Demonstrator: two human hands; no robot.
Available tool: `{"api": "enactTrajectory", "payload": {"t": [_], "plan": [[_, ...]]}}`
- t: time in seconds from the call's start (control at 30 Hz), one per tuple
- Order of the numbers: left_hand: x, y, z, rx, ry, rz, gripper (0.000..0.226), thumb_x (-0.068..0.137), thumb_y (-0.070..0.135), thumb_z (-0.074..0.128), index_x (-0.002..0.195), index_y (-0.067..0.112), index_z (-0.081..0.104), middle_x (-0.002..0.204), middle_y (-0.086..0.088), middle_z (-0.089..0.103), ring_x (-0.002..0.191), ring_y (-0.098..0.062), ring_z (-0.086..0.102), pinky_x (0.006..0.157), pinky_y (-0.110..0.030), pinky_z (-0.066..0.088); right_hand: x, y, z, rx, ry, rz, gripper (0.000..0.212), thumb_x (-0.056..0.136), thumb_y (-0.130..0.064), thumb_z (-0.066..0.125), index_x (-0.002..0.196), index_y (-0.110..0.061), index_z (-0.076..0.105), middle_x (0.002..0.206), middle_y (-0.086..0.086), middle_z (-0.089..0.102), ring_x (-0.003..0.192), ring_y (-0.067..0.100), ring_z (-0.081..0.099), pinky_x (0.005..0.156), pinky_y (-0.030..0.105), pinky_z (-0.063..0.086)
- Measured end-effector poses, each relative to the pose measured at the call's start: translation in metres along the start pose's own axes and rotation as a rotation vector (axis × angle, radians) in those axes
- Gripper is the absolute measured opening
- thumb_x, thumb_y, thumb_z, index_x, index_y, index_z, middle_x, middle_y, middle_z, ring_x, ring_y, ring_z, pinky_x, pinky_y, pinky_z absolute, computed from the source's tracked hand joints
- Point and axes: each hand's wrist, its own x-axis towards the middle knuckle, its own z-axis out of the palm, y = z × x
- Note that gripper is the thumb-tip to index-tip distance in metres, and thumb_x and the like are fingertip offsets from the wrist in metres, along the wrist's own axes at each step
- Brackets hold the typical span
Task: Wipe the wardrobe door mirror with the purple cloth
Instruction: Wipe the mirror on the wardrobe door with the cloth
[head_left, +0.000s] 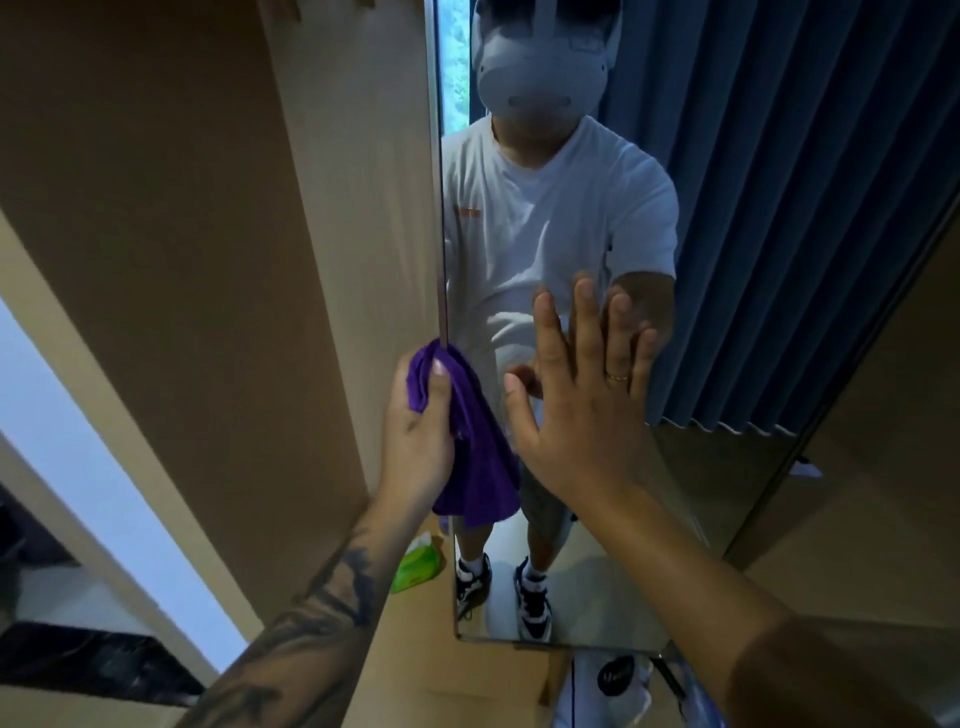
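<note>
The wardrobe door mirror (727, 260) stands tall in front of me, its left edge running down the middle of the view. My left hand (418, 431) grips a bunched purple cloth (478, 457) against that left edge at mid height; most of the cloth hangs below my fist. My right hand (582, 395) lies flat on the glass just right of the cloth, fingers spread, a ring on one finger. The mirror reflects a person in a white shirt and blue curtains.
A tan wardrobe panel (208, 234) fills the left side. A green packet (418, 564) lies on the floor by the mirror's lower left corner. Another tan door (883, 493) is to the right. Small items sit on the floor below the mirror (618, 675).
</note>
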Motion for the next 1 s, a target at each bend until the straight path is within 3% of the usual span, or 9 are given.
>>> {"api": "enactTrajectory", "payload": {"t": [0.1, 0.2, 0.27, 0.43, 0.67, 0.8, 0.9, 1.0], "plan": [[-0.014, -0.026, -0.006, 0.014, -0.05, -0.095, 0.023, 0.108, 0.036, 0.042, 0.119, 0.028, 0.061, 0.104, -0.001, 0.071, 0.091, -0.01, 0.069, 0.083, -0.027, 0.055, -0.018, 0.002, 0.008, 0.001, -0.036, -0.016, 0.078, 0.101, -0.049, 0.055, 0.163, -0.017, 0.022, 0.17, 0.015, 0.008, 0.157, 0.04, 0.007, 0.127, 0.058, 0.002], [-0.004, -0.008, -0.004, 0.0, -0.018, -0.044, 0.022, 0.109, 0.029, 0.043, 0.115, 0.019, 0.062, 0.093, -0.005, 0.069, 0.078, -0.004, 0.065, 0.072, -0.018, 0.052, -0.032, 0.007, 0.016, -0.024, -0.042, -0.039, 0.076, 0.099, -0.048, 0.057, 0.162, -0.017, 0.028, 0.169, 0.014, 0.013, 0.156, 0.035, 0.002, 0.127, 0.057, 0.003], [0.008, 0.015, 0.0, -0.048, 0.021, -0.006, 0.017, 0.109, 0.026, 0.044, 0.109, 0.022, 0.061, 0.085, 0.003, 0.066, 0.07, 0.001, 0.062, 0.065, -0.014, 0.05, -0.033, 0.005, 0.017, -0.014, -0.039, -0.027, 0.076, 0.099, -0.048, 0.057, 0.162, -0.017, 0.028, 0.169, 0.014, 0.014, 0.156, 0.034, 0.002, 0.126, 0.058, 0.004], [0.014, 0.02, 0.005, -0.047, 0.051, 0.055, 0.014, 0.109, 0.026, 0.044, 0.106, 0.029, 0.058, 0.087, 0.011, 0.062, 0.074, 0.006, 0.06, 0.071, -0.012, 0.048, -0.037, 0.001, 0.017, 0.018, -0.043, -0.009, 0.08, 0.098, -0.047, 0.06, 0.163, -0.018, 0.023, 0.17, 0.014, 0.012, 0.157, 0.04, 0.008, 0.126, 0.06, 0.007], [-0.027, -0.051, -0.009, -0.023, -0.041, -0.284, 0.024, 0.108, 0.039, 0.043, 0.112, 0.025, 0.062, 0.083, 0.009, 0.07, 0.075, -0.008, 0.067, 0.064, -0.017, 0.053, -0.04, 0.008, 0.018, 0.0, -0.059, -0.039, 0.081, 0.097, -0.046, 0.059, 0.163, -0.017, 0.023, 0.17, 0.015, 0.013, 0.157, 0.034, 0.001, 0.126, 0.06, 0.01], [-0.004, -0.005, -0.003, -0.039, 0.021, -0.133, 0.02, 0.109, 0.033, 0.043, 0.106, 0.025, 0.062, 0.087, 0.001, 0.065, 0.072, -0.002, 0.063, 0.068, -0.018, 0.051, -0.041, 0.006, 0.019, 0.021, -0.045, -0.028, 0.08, 0.097, -0.045, 0.059, 0.162, -0.017, 0.023, 0.169, 0.015, 0.013, 0.156, 0.034, 0.002, 0.126, 0.061, 0.011], [0.013, 0.025, 0.002, -0.081, 0.055, -0.009, 0.017, 0.11, 0.027, 0.044, 0.102, 0.032, 0.058, 0.082, 0.011, 0.063, 0.068, 0.006, 0.06, 0.065, -0.012, 0.049, -0.043, 0.002, 0.021, 0.041, -0.036, -0.008, 0.078, 0.097, -0.045, 0.06, 0.162, -0.017, 0.025, 0.17, 0.014, 0.012, 0.156, 0.037, 0.006, 0.126, 0.061, 0.009], [0.008, 0.009, 0.003, -0.029, 0.064, -0.011, 0.018, 0.11, 0.025, 0.043, 0.108, 0.027, 0.061, 0.081, 0.015, 0.065, 0.073, 0.005, 0.062, 0.072, -0.017, 0.049, -0.043, 0.001, 0.02, 0.04, -0.051, 0.001, 0.078, 0.098, -0.045, 0.059, 0.162, -0.017, 0.026, 0.168, 0.015, 0.011, 0.155, 0.044, 0.014, 0.126, 0.062, 0.012]]}}
